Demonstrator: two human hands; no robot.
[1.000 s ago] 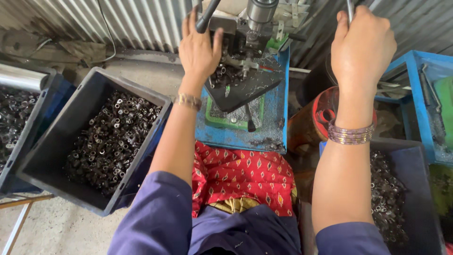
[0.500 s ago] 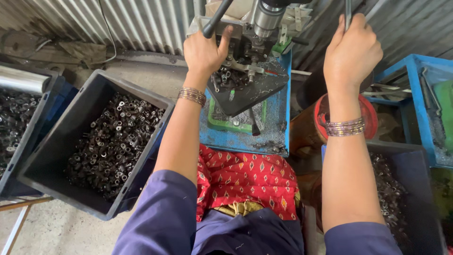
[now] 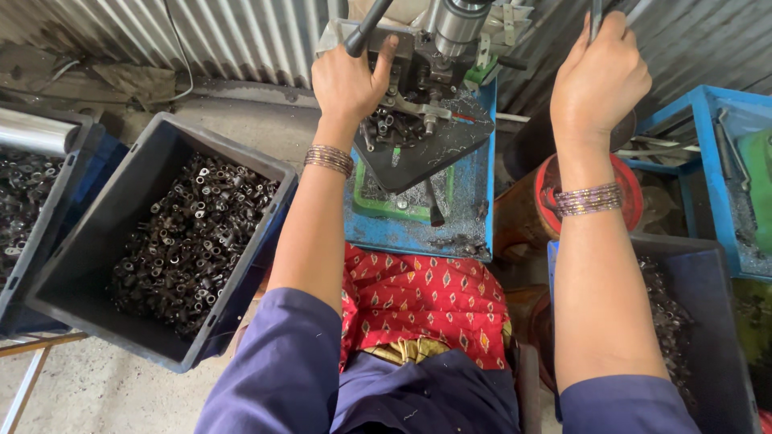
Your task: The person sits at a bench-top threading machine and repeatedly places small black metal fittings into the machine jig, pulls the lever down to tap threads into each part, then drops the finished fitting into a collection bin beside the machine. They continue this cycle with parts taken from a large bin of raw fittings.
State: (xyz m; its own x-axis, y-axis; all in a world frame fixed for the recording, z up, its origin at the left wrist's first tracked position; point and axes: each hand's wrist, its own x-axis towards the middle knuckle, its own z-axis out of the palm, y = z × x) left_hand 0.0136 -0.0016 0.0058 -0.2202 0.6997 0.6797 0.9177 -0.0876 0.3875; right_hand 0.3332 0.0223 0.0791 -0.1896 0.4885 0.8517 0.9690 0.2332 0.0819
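My left hand (image 3: 347, 79) reaches up to the work area of a small drill press (image 3: 434, 48), its fingers resting at the fixture with small metal parts (image 3: 390, 124) just beneath; whether it pinches a part is hidden. My right hand (image 3: 599, 76) is closed around a thin dark lever (image 3: 596, 16) that rises out of the top of the picture. The chrome spindle (image 3: 454, 24) hangs above the dark plate (image 3: 426, 149) on the blue machine table (image 3: 470, 217).
A dark bin (image 3: 72, 273) of small metal rings stands at my left, another bin (image 3: 16, 209) beyond it. A bin (image 3: 716, 337) of parts sits at my right, near a red drum (image 3: 547, 193) and a blue rack (image 3: 716, 161). Corrugated wall behind.
The view has tilted slightly. My left hand stays at the fixture; my right hand has come a little lower on the lever.
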